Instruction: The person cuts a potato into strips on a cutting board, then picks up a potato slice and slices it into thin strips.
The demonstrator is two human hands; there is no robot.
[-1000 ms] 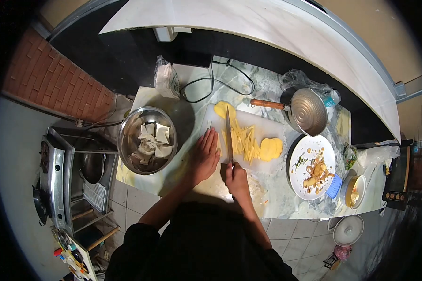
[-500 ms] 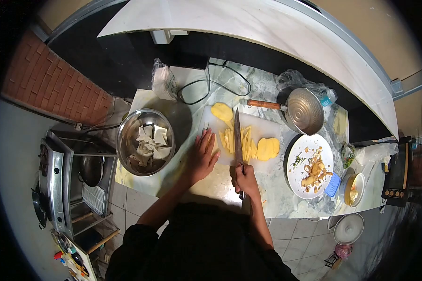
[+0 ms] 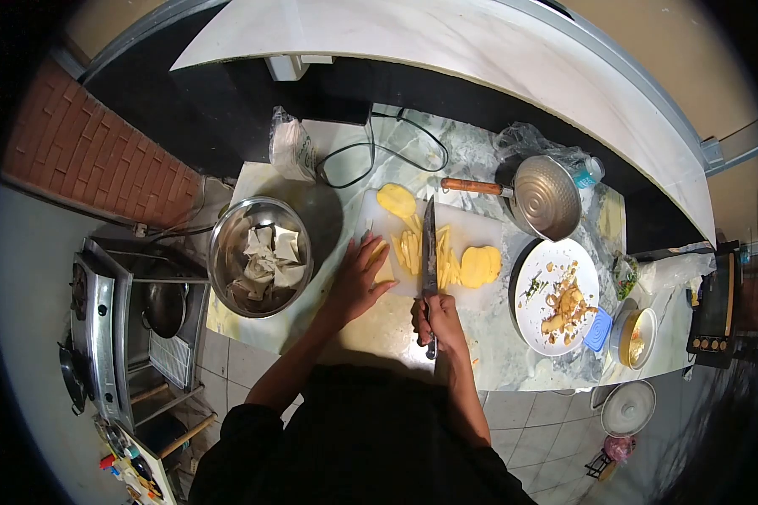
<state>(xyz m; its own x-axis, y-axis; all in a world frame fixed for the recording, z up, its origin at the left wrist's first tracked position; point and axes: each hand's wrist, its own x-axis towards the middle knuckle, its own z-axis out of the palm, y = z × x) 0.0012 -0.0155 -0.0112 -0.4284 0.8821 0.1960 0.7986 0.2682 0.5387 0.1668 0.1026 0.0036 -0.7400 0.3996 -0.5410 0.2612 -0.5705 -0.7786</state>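
Observation:
My right hand (image 3: pixel 440 321) is closed round the handle of a kitchen knife (image 3: pixel 429 248). Its long blade points away from me over the white cutting board (image 3: pixel 483 225), beside cut potato sticks (image 3: pixel 410 251). At the board's left edge my left hand (image 3: pixel 356 282) is spread, with fingers stretched out and resting on a potato slice (image 3: pixel 385 271) that shows between thumb and forefinger. Potato slices (image 3: pixel 396 200) lie at the far edge of the board, and a stack of peeled potato slices (image 3: pixel 480 266) is on its right.
Left of the board stands a metal bowl (image 3: pixel 306 244) holding pale folded pieces. To the right are a saucepan (image 3: pixel 547 202) with a wooden handle, a white plate (image 3: pixel 531 324) of peelings, a blue lid (image 3: pixel 598 330) and a small tub (image 3: pixel 623 341). A black cable (image 3: pixel 345 183) loops behind.
My left hand has shifted slightly left and its fingers have bent and parted, baring more of the potato slice. The knife has turned a little, its tip moving right.

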